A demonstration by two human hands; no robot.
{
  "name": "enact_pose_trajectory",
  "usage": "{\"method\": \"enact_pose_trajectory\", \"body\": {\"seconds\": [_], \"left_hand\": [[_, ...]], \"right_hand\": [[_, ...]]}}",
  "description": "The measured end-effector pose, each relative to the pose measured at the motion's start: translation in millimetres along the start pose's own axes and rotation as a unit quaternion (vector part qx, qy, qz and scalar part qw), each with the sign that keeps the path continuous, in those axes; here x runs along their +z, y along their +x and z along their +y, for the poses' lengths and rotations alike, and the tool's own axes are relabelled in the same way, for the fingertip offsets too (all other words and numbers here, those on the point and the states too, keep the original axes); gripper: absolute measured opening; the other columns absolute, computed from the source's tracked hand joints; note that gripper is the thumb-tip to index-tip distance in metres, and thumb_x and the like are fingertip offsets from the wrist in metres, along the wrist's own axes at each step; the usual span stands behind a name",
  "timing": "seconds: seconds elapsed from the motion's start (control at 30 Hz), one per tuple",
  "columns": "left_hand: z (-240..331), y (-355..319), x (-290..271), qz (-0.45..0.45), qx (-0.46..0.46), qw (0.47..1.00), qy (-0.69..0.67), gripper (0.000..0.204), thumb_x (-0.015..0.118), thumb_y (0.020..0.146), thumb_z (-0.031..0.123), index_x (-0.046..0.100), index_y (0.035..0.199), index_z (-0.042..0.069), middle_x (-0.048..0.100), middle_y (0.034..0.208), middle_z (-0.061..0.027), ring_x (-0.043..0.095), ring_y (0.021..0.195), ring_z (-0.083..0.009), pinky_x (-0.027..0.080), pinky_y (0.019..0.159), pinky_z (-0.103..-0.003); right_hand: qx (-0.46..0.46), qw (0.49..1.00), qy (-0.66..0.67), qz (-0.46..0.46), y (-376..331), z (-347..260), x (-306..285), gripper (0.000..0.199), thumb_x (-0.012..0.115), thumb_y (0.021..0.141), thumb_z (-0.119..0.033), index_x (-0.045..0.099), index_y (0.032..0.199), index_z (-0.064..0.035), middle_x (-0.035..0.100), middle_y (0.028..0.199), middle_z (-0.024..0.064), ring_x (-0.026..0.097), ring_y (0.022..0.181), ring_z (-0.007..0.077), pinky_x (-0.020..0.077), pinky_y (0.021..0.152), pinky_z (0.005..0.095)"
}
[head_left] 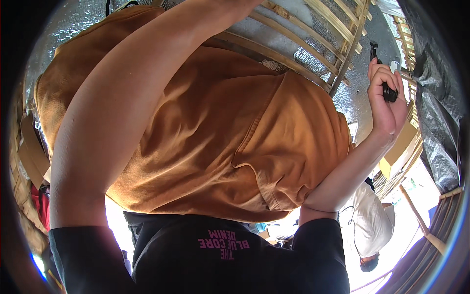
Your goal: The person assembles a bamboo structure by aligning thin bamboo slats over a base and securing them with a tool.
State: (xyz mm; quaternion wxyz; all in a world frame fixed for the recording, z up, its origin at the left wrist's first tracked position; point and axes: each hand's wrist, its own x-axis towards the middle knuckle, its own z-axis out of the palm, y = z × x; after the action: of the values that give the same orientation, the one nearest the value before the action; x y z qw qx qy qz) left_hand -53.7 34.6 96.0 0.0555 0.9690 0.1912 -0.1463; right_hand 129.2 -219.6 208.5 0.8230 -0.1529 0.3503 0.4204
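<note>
Wood slats [332, 22] bkgd; R hand [386, 100] grips blk tool [389, 93]

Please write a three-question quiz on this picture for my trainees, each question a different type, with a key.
1. True or false: the person's right hand is empty.
2. Multiple choice: the large cloth at the picture's centre is (a) white, (b) orange-brown, (c) green.
3. Short answer: which hand's fingers are out of the picture?

Key:
1. False; it grips a black object.
2. b.
3. The left hand's; the left forearm runs up to the top edge.
</note>
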Motion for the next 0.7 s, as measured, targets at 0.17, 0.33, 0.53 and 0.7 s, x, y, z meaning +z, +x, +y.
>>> {"method": "enact_pose_trajectory", "body": {"seconds": [0.17, 0.33, 0.53, 0.7], "left_hand": [[4, 1, -2, -0.009, 0.004, 1.0, -0.009, 0.045, 0.062, 0.092, 0.014, 0.05, 0.136, 0.008, 0.036, 0.15, -0.0177, 0.037, 0.138, -0.0357, 0.037, 0.109, -0.051], [6, 2, -4, -0.05, -0.002, 0.997, -0.054, 0.051, 0.061, 0.094, 0.015, 0.045, 0.141, 0.008, 0.031, 0.155, -0.0193, 0.031, 0.143, -0.0366, 0.031, 0.115, -0.051], [-9, 8, 51, 0.137, 0.068, 0.988, 0.007, 0.057, 0.06, 0.094, 0.017, 0.039, 0.146, 0.006, 0.031, 0.155, -0.0191, 0.034, 0.141, -0.0368, 0.033, 0.113, -0.049], [8, 4, -3, 0.0, 0.037, 0.999, -0.008, 0.056, 0.058, 0.095, 0.019, 0.038, 0.146, 0.007, 0.032, 0.154, -0.0189, 0.035, 0.141, -0.0364, 0.029, 0.115, -0.05]], "right_hand": [[0.0, 1.0, -0.01, -0.007, 1, 2, 0, 0.048, 0.05, 0.096, 0.0, 0.025, 0.136, 0.0057, 0.039, 0.082, 0.0027, 0.043, 0.063, 0.0112, 0.0384, 0.06, 0.0279], [-0.004, 1.0, -0.009, -0.004, 3, 0, -2, 0.049, 0.05, 0.096, 0.0, 0.024, 0.138, 0.005, 0.039, 0.082, 0.0029, 0.043, 0.063, 0.0117, 0.0384, 0.06, 0.028], [-0.003, 1.0, -0.019, -0.007, 5, 7, -2, 0.05, 0.05, 0.097, -0.001, 0.023, 0.139, 0.0051, 0.039, 0.08, 0.0026, 0.043, 0.062, 0.0121, 0.0385, 0.06, 0.0278], [-0.007, 1.0, -0.008, -0.003, 1, 1, -3, 0.049, 0.05, 0.097, -0.002, 0.024, 0.139, 0.0053, 0.039, 0.078, 0.0021, 0.043, 0.062, 0.0121, 0.0389, 0.06, 0.0282]]}}
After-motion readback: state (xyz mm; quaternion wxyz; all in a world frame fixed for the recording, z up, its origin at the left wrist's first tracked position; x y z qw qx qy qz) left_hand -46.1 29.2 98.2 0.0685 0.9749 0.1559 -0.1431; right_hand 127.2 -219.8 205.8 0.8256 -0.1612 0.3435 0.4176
